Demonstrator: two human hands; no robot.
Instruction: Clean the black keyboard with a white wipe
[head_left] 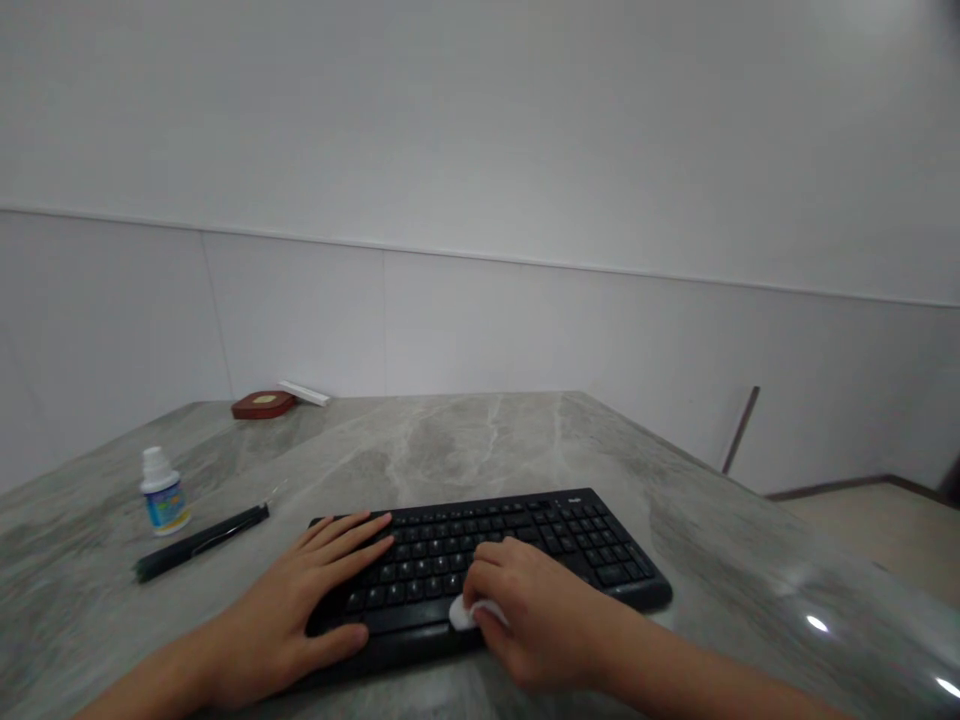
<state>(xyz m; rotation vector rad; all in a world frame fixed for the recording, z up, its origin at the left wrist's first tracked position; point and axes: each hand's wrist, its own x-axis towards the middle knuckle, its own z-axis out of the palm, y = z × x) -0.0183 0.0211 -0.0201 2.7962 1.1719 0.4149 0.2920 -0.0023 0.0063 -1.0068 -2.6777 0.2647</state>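
Note:
A black keyboard (420,617) lies on the grey marbled table in front of me. My left hand (300,590) rests over its left end, fingers spread across the keys and thumb along the front edge. Bunched in the fingers of my right hand (525,605) is a small white wad (460,613), which looks like a tissue or cloth. That wad touches the keyboard's front strip near the space bar. The right hand covers some keys in the middle, and most of the wad is hidden inside the grip.
On the left stand a small white bottle (165,495) with a blue label and, beside it, a black pen-like stick (201,542). A dark red box (262,404) and a white flat strip (304,392) lie at the table's far edge, near the white wall (480,330).

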